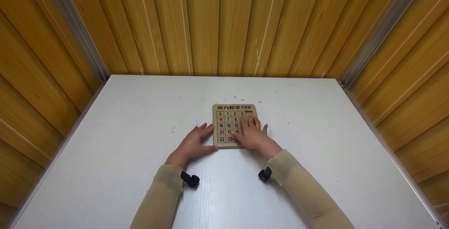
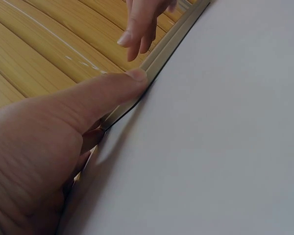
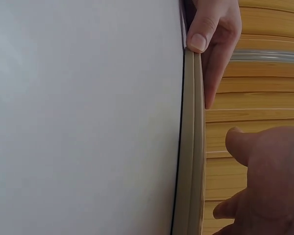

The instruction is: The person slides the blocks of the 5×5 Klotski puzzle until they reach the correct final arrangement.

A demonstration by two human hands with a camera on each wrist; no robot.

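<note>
A wooden number slide puzzle (image 1: 228, 119) lies flat on the white table, with rows of numbered square tiles and dark lettering along its far edge. A dark gap shows at the far right corner of the tiles. My left hand (image 1: 193, 145) holds the near left corner, its thumb at the near edge and its fingers along the left side. Over the right-hand tiles spreads my right hand (image 1: 253, 134), covering several of them. In the right wrist view, the thumb of my right hand (image 3: 274, 171) is raised off the frame; whether its other fingertips touch tiles is hidden.
The white table (image 1: 105, 152) is bounded by yellow wood-patterned panels (image 1: 207, 25) at the back and both sides. Small dark marks dot its surface beyond the puzzle. A black wrist device (image 1: 190, 179) sits at my left cuff, another black device (image 1: 265, 174) at my right.
</note>
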